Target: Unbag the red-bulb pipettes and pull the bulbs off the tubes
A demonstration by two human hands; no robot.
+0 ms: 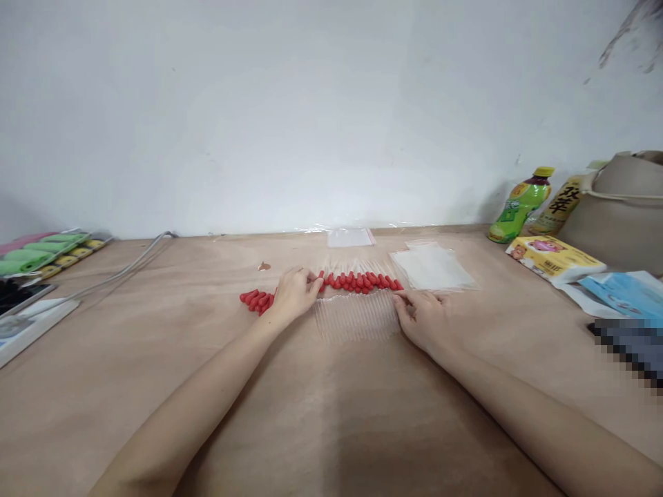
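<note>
A row of small red rubber bulbs point(357, 281) lies across the middle of the table, with thin clear tubes point(357, 264) reaching away behind them. On the near side, another row of clear tubes point(357, 319) lies side by side. My left hand point(296, 293) pinches a red bulb point(321, 277) at the left end of the row. A loose pile of red bulbs point(256, 301) sits left of that hand, partly hidden by it. My right hand point(422, 314) rests at the right end of the near tubes, fingertips touching their edge, thumb and forefinger apart.
Clear plastic bags point(432, 266) lie behind my right hand, another bag point(351, 238) by the wall. At right are drink bottles point(522, 207), a tissue pack point(555, 257), a blue packet point(624, 293) and a beige bag point(616, 207). Green rolls point(39, 254) and a cable point(135, 262) are left.
</note>
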